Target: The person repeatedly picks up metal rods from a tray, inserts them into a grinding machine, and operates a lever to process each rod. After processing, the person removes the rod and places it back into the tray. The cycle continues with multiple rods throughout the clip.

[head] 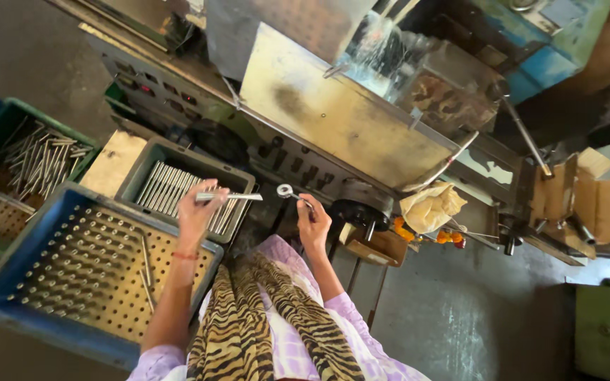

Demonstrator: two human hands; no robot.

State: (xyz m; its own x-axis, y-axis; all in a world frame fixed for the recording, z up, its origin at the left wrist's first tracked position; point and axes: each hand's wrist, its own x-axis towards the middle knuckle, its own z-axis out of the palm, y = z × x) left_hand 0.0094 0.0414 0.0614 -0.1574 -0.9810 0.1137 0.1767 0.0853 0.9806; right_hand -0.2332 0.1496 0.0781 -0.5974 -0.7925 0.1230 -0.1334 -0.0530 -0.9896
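Note:
My left hand (202, 209) grips a short shiny metal rod (238, 197), held level above the grey tray (238, 176) of similar rods. My right hand (312, 224) pinches a small metal tool with a ring-shaped end (285, 190), lifted in front of the machine. The ring end sits a little to the right of the rod's tip, apart from it. A striped scarf (270, 317) hangs between my arms.
A blue crate (8, 282) with a perforated board of upright pins lies at the lower left. A green crate (8, 113) of loose rods stands behind it. The machine's steel panel (340, 113), a yellow cloth (428, 207), a small wooden box (379, 247) and cardboard boxes (591, 201) are ahead and to the right.

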